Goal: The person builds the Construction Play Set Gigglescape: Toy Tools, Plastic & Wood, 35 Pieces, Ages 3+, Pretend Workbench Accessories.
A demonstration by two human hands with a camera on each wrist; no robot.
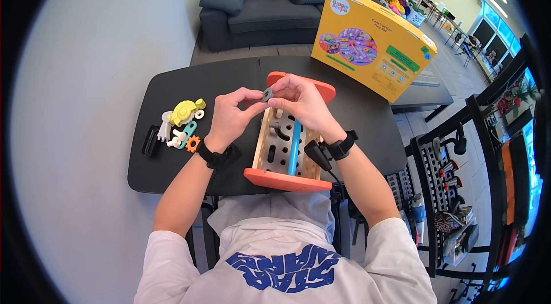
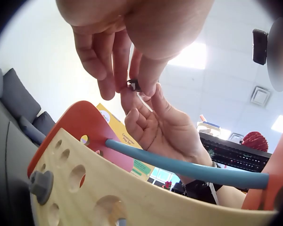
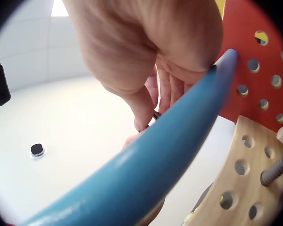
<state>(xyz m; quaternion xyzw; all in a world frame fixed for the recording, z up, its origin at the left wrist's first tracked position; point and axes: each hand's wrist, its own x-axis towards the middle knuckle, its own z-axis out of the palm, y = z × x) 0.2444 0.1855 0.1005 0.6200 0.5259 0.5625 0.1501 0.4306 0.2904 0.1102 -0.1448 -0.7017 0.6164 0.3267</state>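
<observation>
Both hands meet above the far end of a toy toolbox (image 1: pixel 287 181) with orange-red ends, holed wooden sides and a blue rod (image 1: pixel 295 146) as handle. Between the fingertips is a small dark grey nut (image 1: pixel 267 95), like a ring with a hole. My left hand (image 1: pixel 232 110) pinches it from the left, and my right hand (image 1: pixel 301 101) pinches it from the right. In the left wrist view the nut (image 2: pixel 134 85) is mostly hidden by fingers. A grey bolt sits through a wooden side, its head (image 2: pixel 41 187) outside and its threaded shank (image 3: pixel 275 171) inside.
Left of the toolbox on the black table (image 1: pixel 172 175) lie a yellow toy piece (image 1: pixel 185 112), an orange gear (image 1: pixel 193 144), a teal strip (image 1: pixel 187 134), several white pieces and a black object (image 1: pixel 150 141). A yellow box (image 1: pixel 373 45) stands at the back right.
</observation>
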